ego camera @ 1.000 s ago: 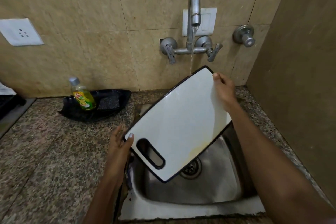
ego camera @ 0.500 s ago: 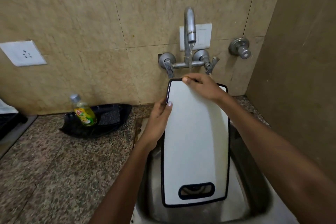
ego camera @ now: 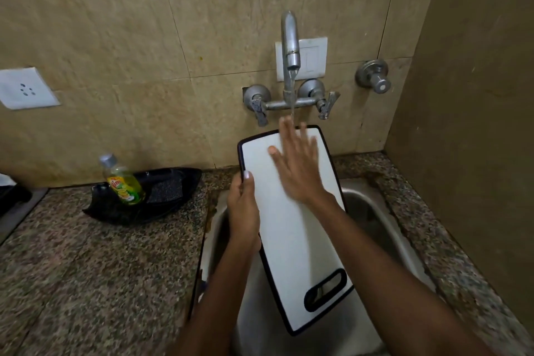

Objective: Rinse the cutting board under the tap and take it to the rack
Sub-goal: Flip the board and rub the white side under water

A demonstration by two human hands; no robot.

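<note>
Fingers point(ego camera: 289, 139) of the right hand point(ego camera: 297, 170) lie flat and spread on the cutting board point(ego camera: 291, 228), maybe rubbing. The left hand point(ego camera: 244, 205) grips its left edge. The board stands long-ways over the sink point(ego camera: 384, 228), top under the tap point(ego camera: 290, 46).

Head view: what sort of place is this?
Most likely a home kitchen's washing-up corner: a steel sink set in a granite counter, a running wall tap on tiled wall, and a dish soap bottle.

I see a green soap bottle point(ego camera: 122, 182) leaning in a black tray point(ego camera: 161, 199) on granite counter point(ego camera: 86, 269); wall socket point(ego camera: 26, 88) left.
</note>
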